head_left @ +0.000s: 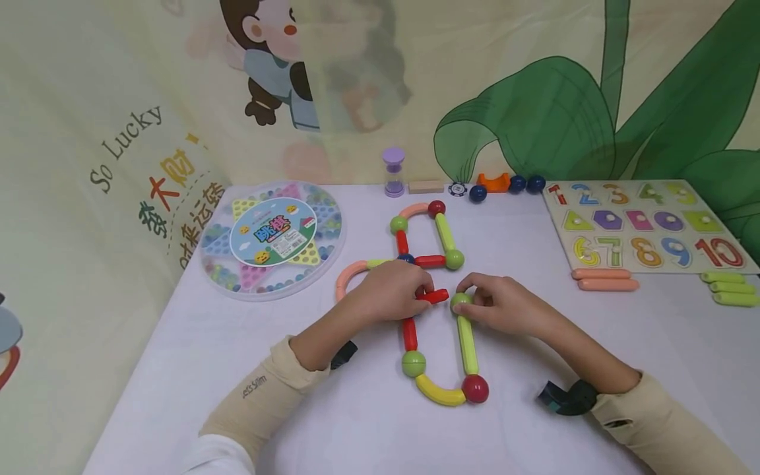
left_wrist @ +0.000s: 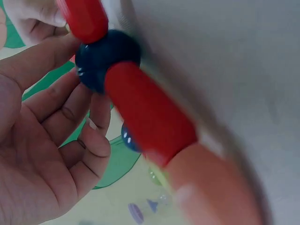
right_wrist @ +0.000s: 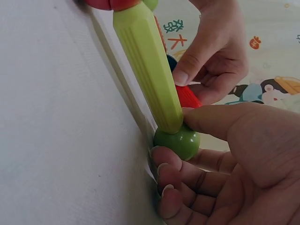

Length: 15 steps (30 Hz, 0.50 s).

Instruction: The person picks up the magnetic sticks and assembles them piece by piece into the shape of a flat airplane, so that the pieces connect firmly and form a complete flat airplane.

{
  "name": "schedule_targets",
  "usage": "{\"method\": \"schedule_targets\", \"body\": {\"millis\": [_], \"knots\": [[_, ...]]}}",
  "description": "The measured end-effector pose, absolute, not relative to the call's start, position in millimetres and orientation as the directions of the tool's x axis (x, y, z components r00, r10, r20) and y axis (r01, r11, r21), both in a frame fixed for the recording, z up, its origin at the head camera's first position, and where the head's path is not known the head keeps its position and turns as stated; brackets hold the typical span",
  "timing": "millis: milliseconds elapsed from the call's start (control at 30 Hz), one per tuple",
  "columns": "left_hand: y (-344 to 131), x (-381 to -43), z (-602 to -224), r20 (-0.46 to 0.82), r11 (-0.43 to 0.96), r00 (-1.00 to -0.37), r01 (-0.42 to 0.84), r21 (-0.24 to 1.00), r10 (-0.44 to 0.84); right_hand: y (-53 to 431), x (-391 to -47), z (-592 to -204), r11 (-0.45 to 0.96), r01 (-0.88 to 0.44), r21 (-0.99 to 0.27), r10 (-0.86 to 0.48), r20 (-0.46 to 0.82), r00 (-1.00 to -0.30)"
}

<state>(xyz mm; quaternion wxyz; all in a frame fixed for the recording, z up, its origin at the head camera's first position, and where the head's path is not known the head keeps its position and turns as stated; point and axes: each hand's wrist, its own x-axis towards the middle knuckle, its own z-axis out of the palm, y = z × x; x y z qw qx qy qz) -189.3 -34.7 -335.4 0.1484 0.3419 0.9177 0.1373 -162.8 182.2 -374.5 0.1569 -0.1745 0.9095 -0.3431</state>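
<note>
My left hand [head_left: 392, 290] pinches a short red magnetic rod [head_left: 438, 296] where it joins a dark blue ball [left_wrist: 108, 58], mostly hidden from the head view. The rod's free end points right, toward my right hand [head_left: 501, 303]. Thumb and fingers of that hand hold a green ball [right_wrist: 178, 143] on the end of a straight lime-green rod [head_left: 468, 346]. Below, a red ball [head_left: 475, 388], a curved yellow rod [head_left: 441, 392], another green ball [head_left: 413, 363] and a red rod [head_left: 410, 335] form the rest of a loop.
A second loop with a lime rod [head_left: 444, 233] lies beyond the hands. At left is a round marble game [head_left: 216, 254]; at right, a number puzzle board [head_left: 558, 227], loose pink rods [head_left: 608, 284] and green rods [head_left: 736, 299]. An hourglass [head_left: 394, 173] and blue balls [head_left: 477, 193] stand along the back.
</note>
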Motion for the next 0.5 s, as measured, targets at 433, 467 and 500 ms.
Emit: {"method": "schedule_targets", "body": {"millis": [433,467,500], "knots": [[-42.8,-179.6,-341.6,-0.17,0.732,-0.719,0.618,0.288,0.674,183.6,-163.9,-374.1,0.698,-0.24,-0.675,-0.421,-0.115,-0.9],[-44.8,-178.8,-342.0,-0.164,0.737,-0.726,0.615,0.281,0.668,183.4,-164.1,-374.3,0.697,-0.24,-0.675,-0.419,-0.113,-0.901],[-46.8,-178.1,-342.4,-0.158,0.741,-0.731,0.612,0.275,0.663,183.2,-164.2,-374.2,0.698,-0.239,-0.675,-0.417,-0.112,-0.902]]}}
